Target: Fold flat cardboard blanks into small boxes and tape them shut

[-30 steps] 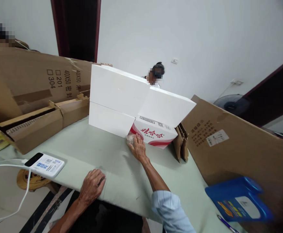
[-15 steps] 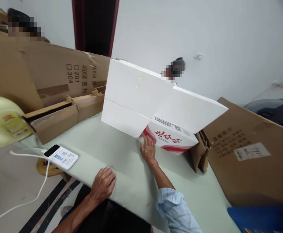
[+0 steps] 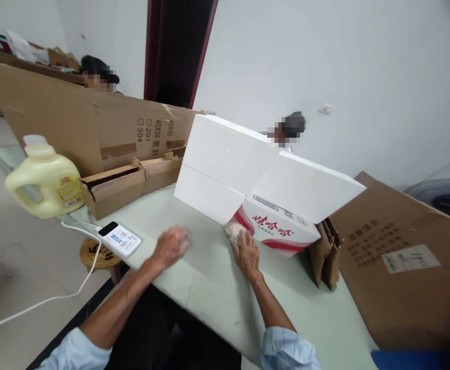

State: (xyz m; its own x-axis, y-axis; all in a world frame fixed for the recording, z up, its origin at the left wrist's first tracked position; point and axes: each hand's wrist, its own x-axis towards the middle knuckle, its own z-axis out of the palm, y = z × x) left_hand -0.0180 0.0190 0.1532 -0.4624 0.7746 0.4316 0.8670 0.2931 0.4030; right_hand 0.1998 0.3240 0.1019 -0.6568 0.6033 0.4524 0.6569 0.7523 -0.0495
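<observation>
My right hand (image 3: 247,254) rests on the table (image 3: 209,275), its fingers bent over the near side of a pale, rounded lump in clear plastic (image 3: 234,230). What the lump is, I cannot make out. It lies against the front of a white carton with red print (image 3: 276,223), whose large white flaps (image 3: 220,149) are folded outward. To the left, my left hand (image 3: 171,247) hovers over the front part of the table, slightly blurred. Its fingers are loosely bent and somewhat apart, and nothing shows in them.
On the left are a phone-like white device (image 3: 120,239) with a cable, a yellow jug (image 3: 43,180) and a long cardboard box (image 3: 120,187). Brown cardboard (image 3: 410,262) leans at the right, beside folded cardboard (image 3: 325,254). Two people are partly visible beyond the boxes.
My left hand has lifted from the table edge and moved forward. My right hand has drawn back slightly, showing more of the wrapped lump. The view has shifted left.
</observation>
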